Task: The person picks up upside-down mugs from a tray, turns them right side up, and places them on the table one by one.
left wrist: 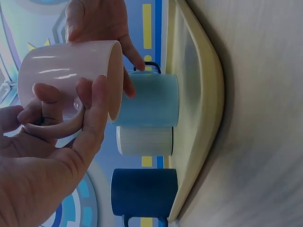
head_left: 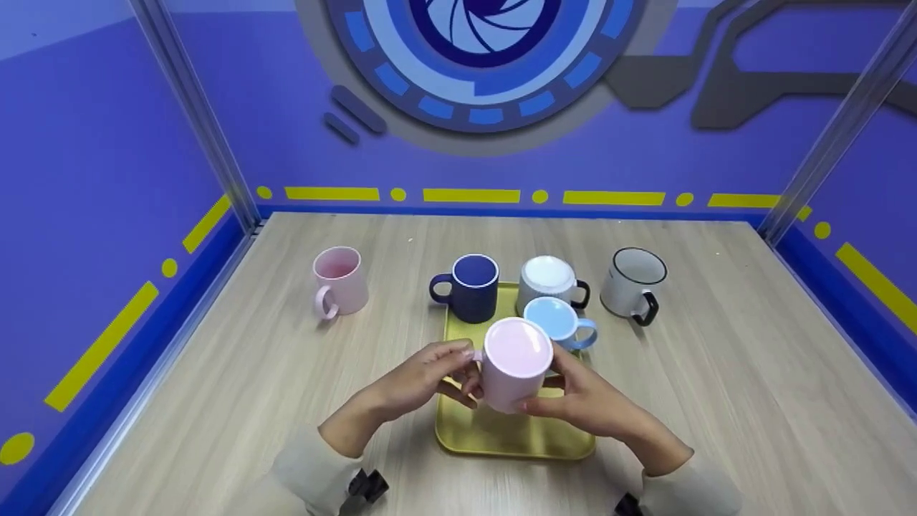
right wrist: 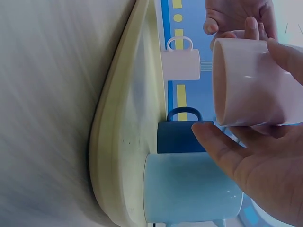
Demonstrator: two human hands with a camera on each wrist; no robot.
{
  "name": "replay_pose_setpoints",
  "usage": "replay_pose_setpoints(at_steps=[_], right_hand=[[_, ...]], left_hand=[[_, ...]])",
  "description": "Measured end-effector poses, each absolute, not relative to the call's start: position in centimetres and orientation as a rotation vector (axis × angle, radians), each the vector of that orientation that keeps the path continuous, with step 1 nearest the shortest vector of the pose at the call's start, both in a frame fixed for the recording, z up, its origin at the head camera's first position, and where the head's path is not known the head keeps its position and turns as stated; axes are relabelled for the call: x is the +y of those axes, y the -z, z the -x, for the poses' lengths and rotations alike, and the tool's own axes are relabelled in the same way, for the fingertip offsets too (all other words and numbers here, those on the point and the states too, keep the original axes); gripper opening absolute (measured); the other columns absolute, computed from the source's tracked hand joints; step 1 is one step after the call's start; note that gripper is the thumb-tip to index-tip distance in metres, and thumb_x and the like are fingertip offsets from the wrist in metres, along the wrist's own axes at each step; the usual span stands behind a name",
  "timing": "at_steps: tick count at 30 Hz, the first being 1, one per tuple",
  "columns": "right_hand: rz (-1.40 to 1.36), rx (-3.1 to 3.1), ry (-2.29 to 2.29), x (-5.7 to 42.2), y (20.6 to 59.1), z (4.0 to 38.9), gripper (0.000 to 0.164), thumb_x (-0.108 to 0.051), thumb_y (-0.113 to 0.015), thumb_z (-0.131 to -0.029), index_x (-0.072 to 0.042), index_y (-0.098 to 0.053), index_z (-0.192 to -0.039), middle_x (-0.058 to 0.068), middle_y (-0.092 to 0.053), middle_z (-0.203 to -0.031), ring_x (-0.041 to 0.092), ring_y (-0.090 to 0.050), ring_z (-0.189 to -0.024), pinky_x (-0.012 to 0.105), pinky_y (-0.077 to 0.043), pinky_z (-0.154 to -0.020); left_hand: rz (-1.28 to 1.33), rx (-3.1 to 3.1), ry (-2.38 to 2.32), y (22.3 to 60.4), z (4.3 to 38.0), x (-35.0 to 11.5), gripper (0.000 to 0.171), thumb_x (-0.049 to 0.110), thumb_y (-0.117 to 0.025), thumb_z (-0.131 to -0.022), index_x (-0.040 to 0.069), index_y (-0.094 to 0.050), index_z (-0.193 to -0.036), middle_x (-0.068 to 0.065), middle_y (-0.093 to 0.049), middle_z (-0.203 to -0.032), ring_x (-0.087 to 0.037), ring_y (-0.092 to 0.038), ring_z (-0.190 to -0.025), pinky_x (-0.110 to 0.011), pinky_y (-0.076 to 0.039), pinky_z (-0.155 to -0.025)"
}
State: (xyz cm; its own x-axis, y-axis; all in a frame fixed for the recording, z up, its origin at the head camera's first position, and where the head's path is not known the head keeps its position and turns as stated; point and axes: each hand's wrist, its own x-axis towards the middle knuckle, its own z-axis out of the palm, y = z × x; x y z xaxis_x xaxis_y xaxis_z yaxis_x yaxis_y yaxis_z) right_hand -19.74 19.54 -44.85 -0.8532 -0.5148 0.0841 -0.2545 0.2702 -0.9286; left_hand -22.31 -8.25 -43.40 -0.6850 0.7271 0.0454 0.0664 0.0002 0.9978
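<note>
Both hands hold a pale pink mug (head_left: 514, 376) upside down above the front part of a yellow tray (head_left: 516, 438). At the mug's left side, my left hand (head_left: 426, 376) grips the handle; the left wrist view shows fingers curled about that handle (left wrist: 57, 128). My right hand (head_left: 591, 398) holds the body from the right, thumb and fingers on either side. The mug's open rim faces down in both wrist views. Just behind it on the tray is a light blue mug (head_left: 550, 315), its handle pointing right.
Farther back on the tray stand a navy mug (head_left: 473, 294) and an upside-down white mug (head_left: 546, 283) with a black handle. Another pink mug (head_left: 344, 287) stands upright on the table at left, and a black-rimmed white mug (head_left: 623, 290) at right. Blue panels (head_left: 107, 215) enclose the table.
</note>
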Motion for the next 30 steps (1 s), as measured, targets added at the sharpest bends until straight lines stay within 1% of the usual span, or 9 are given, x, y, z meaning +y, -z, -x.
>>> replay_pose_setpoints(at_steps=[3,6,14,22,30], right_hand=[[0.718,2.315,1.612,19.7,44.9,19.6,0.088,-0.018,-0.085,-0.086,-0.003,-0.034,-0.155,0.018,-0.048,-0.150,0.037,-0.050,-0.134,0.040,-0.049,-0.107],[0.721,2.322,1.616,19.8,45.0,19.5,0.088,-0.018,-0.086,-0.085,-0.003,-0.035,-0.155,0.017,-0.050,-0.148,0.035,-0.051,-0.132,0.036,-0.051,-0.105],[0.718,2.364,1.605,19.8,45.0,19.3,0.088,-0.020,-0.087,-0.083,-0.004,-0.038,-0.154,0.016,-0.052,-0.146,0.027,-0.056,-0.127,0.033,-0.052,-0.102],[0.709,2.374,1.609,19.7,45.0,19.3,0.090,-0.020,-0.088,-0.082,-0.003,-0.037,-0.154,0.017,-0.052,-0.146,0.034,-0.053,-0.129,0.044,-0.052,-0.102],[0.681,2.410,1.637,19.1,45.2,19.1,0.092,-0.021,-0.089,-0.081,-0.005,-0.036,-0.155,0.018,-0.051,-0.147,0.038,-0.051,-0.131,0.051,-0.049,-0.102]], left_hand=[[-0.837,1.776,-1.721,43.4,22.2,-7.9,0.046,0.028,-0.038,-0.112,-0.016,-0.046,-0.103,-0.001,-0.057,-0.082,-0.021,-0.069,-0.084,-0.050,-0.062,-0.084],[-0.824,1.764,-1.723,43.6,22.2,-7.8,0.046,0.028,-0.038,-0.112,-0.016,-0.047,-0.103,-0.002,-0.057,-0.081,-0.021,-0.070,-0.083,-0.050,-0.062,-0.084],[-0.783,1.738,-1.726,44.2,22.5,-7.5,0.046,0.029,-0.042,-0.111,-0.017,-0.046,-0.102,-0.003,-0.059,-0.080,-0.019,-0.071,-0.082,-0.046,-0.063,-0.083],[-0.757,1.717,-1.744,44.4,22.7,-7.4,0.047,0.029,-0.040,-0.111,-0.018,-0.043,-0.105,-0.001,-0.059,-0.079,-0.018,-0.072,-0.081,-0.042,-0.063,-0.081],[-0.767,1.735,-1.742,44.4,22.8,-7.2,0.047,0.028,-0.038,-0.111,-0.017,-0.043,-0.102,0.000,-0.057,-0.078,-0.018,-0.070,-0.081,-0.044,-0.063,-0.082]])
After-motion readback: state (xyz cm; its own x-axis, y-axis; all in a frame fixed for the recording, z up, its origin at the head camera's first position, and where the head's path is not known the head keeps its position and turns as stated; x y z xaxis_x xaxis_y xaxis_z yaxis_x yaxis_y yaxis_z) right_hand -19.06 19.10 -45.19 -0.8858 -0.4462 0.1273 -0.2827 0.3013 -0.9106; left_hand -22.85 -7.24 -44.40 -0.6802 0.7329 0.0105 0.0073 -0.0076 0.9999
